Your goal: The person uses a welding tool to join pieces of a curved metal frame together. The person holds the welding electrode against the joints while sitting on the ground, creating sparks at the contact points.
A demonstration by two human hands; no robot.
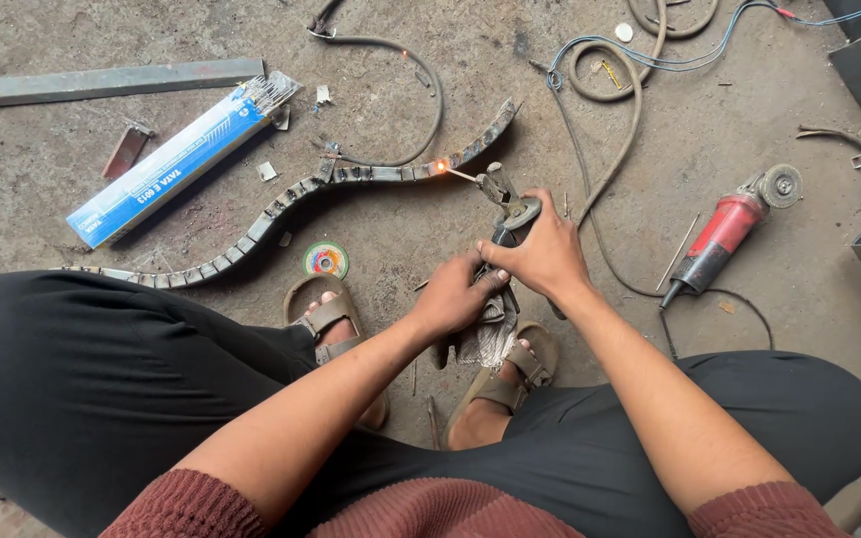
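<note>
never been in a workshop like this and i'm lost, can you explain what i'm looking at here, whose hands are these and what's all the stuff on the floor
This is one picture from a camera worn on a person's head, looking down at their own arms, knees and sandalled feet as they squat on a concrete floor.

Both hands are on a welding electrode holder: the right hand grips its handle, and the left hand steadies it from below. The thin rod in the holder touches a curved, S-shaped metal strip, where a small orange glow shows.

Around it lie a blue box of welding rods, a red angle grinder, a small round grinding disc, a flat steel bar and loops of cable.
</note>
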